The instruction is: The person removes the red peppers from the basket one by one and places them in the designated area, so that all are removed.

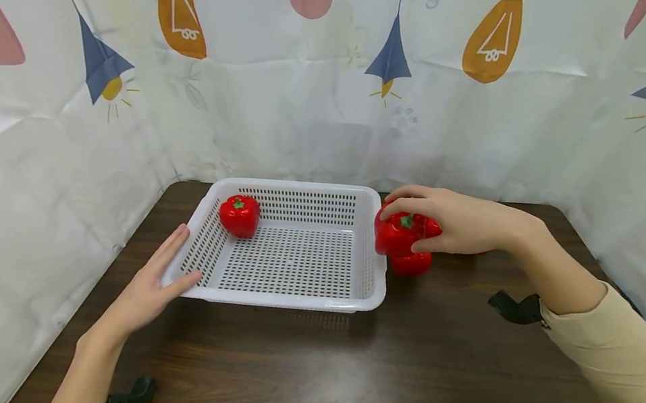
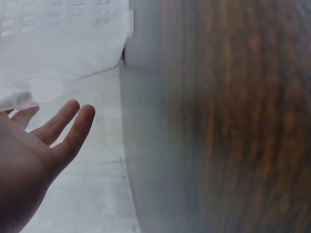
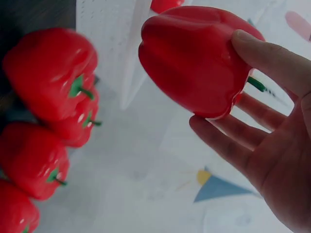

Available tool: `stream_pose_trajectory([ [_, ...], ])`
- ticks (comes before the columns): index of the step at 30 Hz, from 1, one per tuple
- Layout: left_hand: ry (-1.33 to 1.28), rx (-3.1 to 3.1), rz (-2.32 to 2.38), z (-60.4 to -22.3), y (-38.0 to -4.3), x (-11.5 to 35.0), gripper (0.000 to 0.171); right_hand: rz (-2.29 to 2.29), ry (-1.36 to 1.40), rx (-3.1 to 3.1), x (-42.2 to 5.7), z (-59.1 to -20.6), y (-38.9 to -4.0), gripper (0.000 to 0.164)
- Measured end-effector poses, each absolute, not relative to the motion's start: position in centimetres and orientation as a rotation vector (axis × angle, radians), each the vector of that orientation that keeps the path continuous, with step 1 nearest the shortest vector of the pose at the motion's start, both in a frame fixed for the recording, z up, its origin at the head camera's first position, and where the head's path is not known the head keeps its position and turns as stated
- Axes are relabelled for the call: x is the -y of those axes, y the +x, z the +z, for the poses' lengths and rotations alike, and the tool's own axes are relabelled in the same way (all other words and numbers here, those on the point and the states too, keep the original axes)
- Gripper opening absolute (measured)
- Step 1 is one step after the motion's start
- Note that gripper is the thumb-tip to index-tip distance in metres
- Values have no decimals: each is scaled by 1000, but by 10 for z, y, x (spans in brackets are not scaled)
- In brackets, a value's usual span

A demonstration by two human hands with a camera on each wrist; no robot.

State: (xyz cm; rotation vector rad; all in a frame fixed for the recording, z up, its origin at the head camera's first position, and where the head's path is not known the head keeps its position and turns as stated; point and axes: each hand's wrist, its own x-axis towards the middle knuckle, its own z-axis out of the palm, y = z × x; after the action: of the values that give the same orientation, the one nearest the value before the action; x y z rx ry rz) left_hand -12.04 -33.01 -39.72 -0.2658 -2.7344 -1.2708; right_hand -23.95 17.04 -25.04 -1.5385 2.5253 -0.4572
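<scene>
In the head view my right hand (image 1: 460,221) holds a red bell pepper (image 1: 393,238) with a green stem at the right rim of a white plastic basket (image 1: 279,302). The right wrist view shows the thumb and fingertips pinching this pepper (image 3: 197,60), lifted above the others. My left hand (image 1: 147,287) rests at the basket's near left corner, fingers straight along the outer side and thumb by the rim. Another red bell pepper (image 1: 239,218) sits inside the basket, at its left. In the left wrist view the left hand (image 2: 34,155) has its fingers extended and spread.
Several more red bell peppers (image 3: 36,160) stand in a group to the right of the basket, partly hidden by my right hand in the head view. Everything stands on a dark wooden table (image 1: 430,365). A patterned white curtain (image 1: 309,118) encloses its back and sides.
</scene>
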Motion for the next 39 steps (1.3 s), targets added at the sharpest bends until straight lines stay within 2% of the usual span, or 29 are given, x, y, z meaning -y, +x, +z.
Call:
stream_pose_trajectory([
  [23,-266,2734,-1277,-398,-122,331,88,-482,-1351,-2676,-254,-276,-231,58],
  [39,-265,2753,-1226,-395,-119,331,88,-552,-1140,-2604,-285,-315,-233,56],
])
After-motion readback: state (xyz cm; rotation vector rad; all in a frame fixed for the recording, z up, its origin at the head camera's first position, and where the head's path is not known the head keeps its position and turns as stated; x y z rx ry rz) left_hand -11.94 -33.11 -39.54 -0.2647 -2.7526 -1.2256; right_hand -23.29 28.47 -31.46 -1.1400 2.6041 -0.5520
